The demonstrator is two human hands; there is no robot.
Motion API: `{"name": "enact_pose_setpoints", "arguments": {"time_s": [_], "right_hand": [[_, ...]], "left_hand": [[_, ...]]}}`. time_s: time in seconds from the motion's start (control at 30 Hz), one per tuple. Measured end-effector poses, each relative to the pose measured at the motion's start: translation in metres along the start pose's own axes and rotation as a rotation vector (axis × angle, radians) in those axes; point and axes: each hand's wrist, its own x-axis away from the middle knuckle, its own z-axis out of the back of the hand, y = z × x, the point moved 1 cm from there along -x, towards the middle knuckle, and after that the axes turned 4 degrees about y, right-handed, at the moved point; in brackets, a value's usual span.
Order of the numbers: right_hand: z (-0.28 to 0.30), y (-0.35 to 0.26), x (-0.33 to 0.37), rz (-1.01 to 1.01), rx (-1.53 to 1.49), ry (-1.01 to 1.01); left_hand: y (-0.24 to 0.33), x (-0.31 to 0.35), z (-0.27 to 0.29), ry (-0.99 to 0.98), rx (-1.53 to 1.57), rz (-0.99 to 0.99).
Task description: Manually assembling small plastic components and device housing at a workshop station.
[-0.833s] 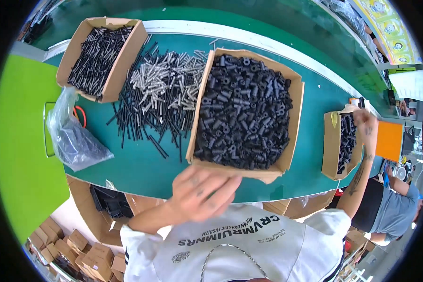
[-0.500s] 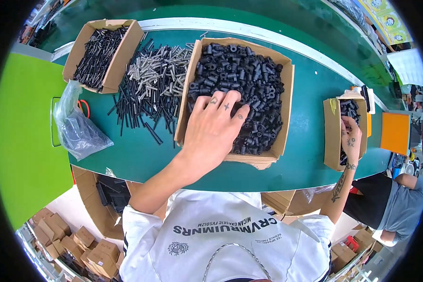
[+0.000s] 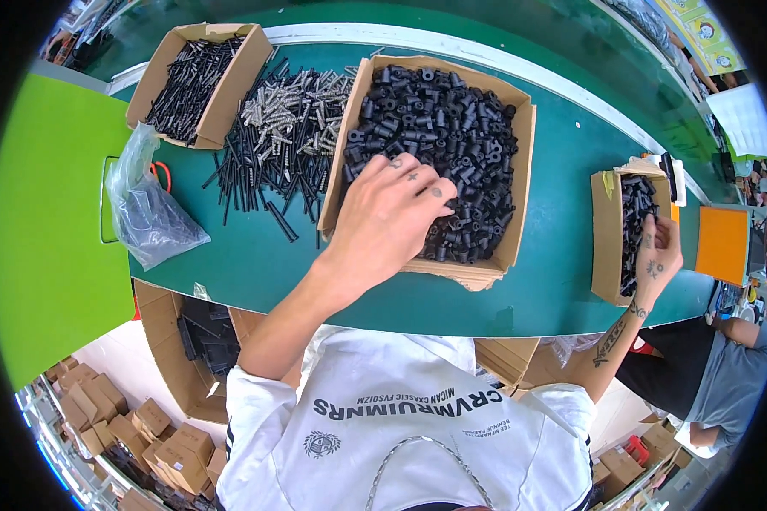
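Note:
My left hand (image 3: 382, 220) is over the near left part of a large cardboard box (image 3: 526, 162) full of small black plastic fittings (image 3: 456, 128). Its fingers are bent down and closed among the pieces; the tips and anything between them are hidden. Far to the right, my right hand (image 3: 660, 255) is at the right edge of a narrow cardboard box (image 3: 606, 243) holding small dark parts (image 3: 635, 200). The fingers there are drawn together near the contents, and I cannot make out what is between them.
Left of the large box lies a pile of black rods and silver screws (image 3: 290, 119). Another cardboard box (image 3: 217, 128) of dark rods stands behind it, with a clear plastic bag (image 3: 149, 217) nearer. An orange panel (image 3: 723, 243) and another person (image 3: 716, 366) are at the right.
My right hand has come up from inside the narrow box to its right edge. My left hand has shifted slightly, still over the fittings. The whole view has tilted a little.

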Motion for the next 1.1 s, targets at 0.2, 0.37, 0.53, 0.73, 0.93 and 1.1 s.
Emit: {"name": "enact_pose_setpoints", "arguments": {"time_s": [0.2, 0.37, 0.53, 0.73, 0.93, 1.1], "right_hand": [[-0.003, -0.089, 0.059, -0.191, -1.105, -0.268], [-0.026, -0.182, 0.107, -0.223, -1.466, -0.494], [-0.041, -0.212, 0.130, -0.195, -1.561, -0.461], [-0.049, -0.217, 0.139, -0.123, -1.541, -0.512], [-0.045, -0.217, 0.144, -0.435, -1.582, -0.623], [-0.052, -0.218, 0.149, -0.632, -1.788, -0.806]], "left_hand": [[0.010, 0.005, 0.007, 0.356, 0.699, 0.357], [0.028, 0.024, 0.005, 0.391, 1.501, 0.648], [0.030, 0.045, -0.009, 0.630, 1.731, 0.529], [0.038, 0.047, -0.021, 0.745, 1.814, 0.487], [0.037, 0.050, -0.025, 0.649, 1.858, 0.375], [0.038, 0.055, -0.028, 0.568, 1.829, 0.333]]}}
